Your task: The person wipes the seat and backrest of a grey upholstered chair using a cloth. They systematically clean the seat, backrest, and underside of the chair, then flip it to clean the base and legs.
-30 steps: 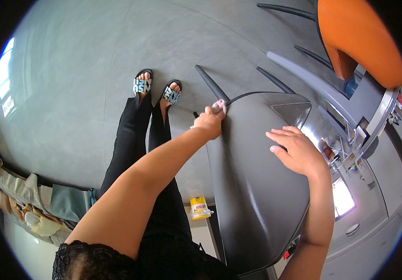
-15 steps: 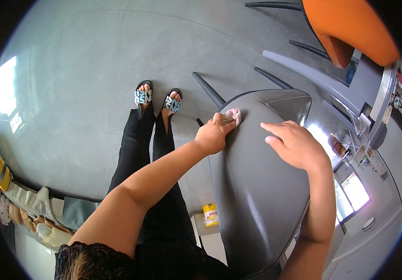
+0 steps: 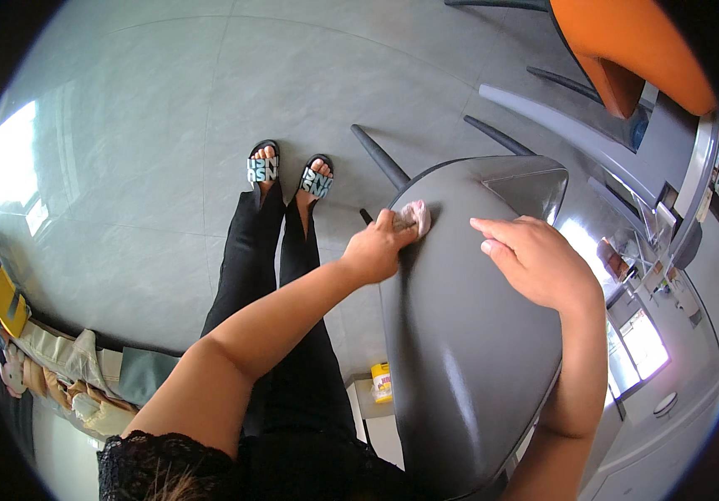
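Note:
In front of me stands a chair (image 3: 476, 334) with a smooth grey cover and dark legs. At its left edge, my left hand (image 3: 372, 252) grips a crumpled pinkish-white cloth (image 3: 414, 219) and presses it against the grey surface. The fingers are closed around the cloth, which sticks out beyond them. My right hand (image 3: 536, 259) is over the right part of the chair, holding nothing, with its fingers stretched out toward the left. Whether its palm touches the surface I cannot tell.
An orange chair (image 3: 639, 50) stands at the far right, by a table edge (image 3: 698, 184) with small items on it. A yellow-and-white container (image 3: 382, 382) sits low beside the grey chair. Bags and cloth items (image 3: 83, 376) line the left. My sandalled feet (image 3: 263, 163) rest on the grey tiled floor.
The left hand has slid the cloth slightly down along the chair's left edge, toward me. My right hand stays in nearly the same place, and the whole view has shifted a little.

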A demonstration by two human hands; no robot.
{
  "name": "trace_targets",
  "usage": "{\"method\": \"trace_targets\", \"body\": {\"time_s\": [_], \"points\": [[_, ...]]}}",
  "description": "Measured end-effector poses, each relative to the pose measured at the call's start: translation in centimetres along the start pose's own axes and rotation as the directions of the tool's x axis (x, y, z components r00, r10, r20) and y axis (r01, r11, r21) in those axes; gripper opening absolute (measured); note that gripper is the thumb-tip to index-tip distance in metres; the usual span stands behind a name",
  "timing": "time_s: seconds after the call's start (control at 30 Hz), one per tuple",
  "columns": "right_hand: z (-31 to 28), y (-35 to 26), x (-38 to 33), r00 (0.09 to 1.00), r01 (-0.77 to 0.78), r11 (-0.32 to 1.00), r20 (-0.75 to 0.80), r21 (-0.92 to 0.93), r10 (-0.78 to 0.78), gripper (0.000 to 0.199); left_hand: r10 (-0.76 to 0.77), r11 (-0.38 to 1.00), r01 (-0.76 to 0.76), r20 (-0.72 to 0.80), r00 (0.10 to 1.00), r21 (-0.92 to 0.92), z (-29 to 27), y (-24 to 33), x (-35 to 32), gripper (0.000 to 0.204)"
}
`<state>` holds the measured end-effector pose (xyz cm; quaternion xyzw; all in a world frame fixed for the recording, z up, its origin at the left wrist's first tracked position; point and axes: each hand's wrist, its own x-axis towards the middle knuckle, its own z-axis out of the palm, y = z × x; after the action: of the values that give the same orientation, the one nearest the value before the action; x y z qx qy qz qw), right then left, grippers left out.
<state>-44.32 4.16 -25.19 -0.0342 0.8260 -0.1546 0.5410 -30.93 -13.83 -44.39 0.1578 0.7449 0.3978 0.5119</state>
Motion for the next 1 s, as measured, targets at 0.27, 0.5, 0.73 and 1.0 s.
{"method": "trace_targets", "body": {"time_s": [0.27, 0.5, 0.73, 1.0], "points": [[0.3, 0.7, 0.5, 1.0, 0.005, 1.0, 0.005, -0.015, -0.005, 0.035, -0.172, 0.982, 0.169, 0.026, 0.985, 0.082, -1.0, 0.0, 4.1, 0.054], [0.0, 0.0, 0.3, 0.998, -0.054, 0.998, 0.017, 0.033, 0.054, 0.034, -0.042, 0.995, 0.04, -0.012, 0.999, -0.089, 1.0, 1.0, -3.6, 0.053], [-0.1, 0.1, 0.8, 0.998, -0.065, 0.997, -0.015, 0.044, 0.066, 0.033, -0.501, 0.849, 0.495, -0.015, 0.865, 0.183, 0.2, -6.0, 10.4, 0.048], [-0.2, 0.2, 0.4, 0.995, -0.089, 0.989, -0.033, 0.116, 0.094, 0.03, 0.331, 0.94, -0.307, -0.178, 0.927, 0.15, -1.3, 1.7, 1.8, 0.053]]}}
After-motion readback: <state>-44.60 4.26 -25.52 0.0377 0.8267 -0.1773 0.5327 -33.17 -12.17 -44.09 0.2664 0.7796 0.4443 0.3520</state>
